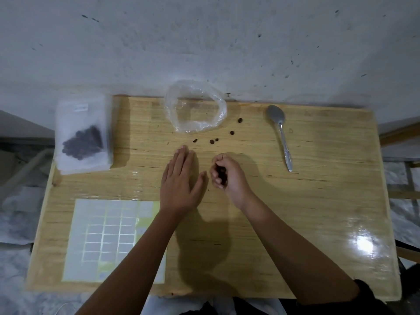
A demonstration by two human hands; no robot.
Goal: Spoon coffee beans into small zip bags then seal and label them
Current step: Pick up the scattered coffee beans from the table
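My right hand [225, 176] is cupped at the table's middle, fingers curled round a few dark coffee beans. My left hand [180, 180] lies flat beside it, fingers straight on the wood. Several loose coffee beans [212, 141] lie scattered just beyond both hands. A crumpled clear plastic bag [195, 108] sits open at the far edge. A metal spoon [280, 133] lies to the right, bowl away from me. A filled zip bag of beans [83, 142] with a label rests on a stack of small zip bags [68, 165] at the far left. A sheet of white labels [109, 237] lies near left.
The wooden table [318, 212] stands against a grey wall [204, 42]. A wooden frame [400, 133] shows past the right edge. Grey floor and a pale tube show to the left.
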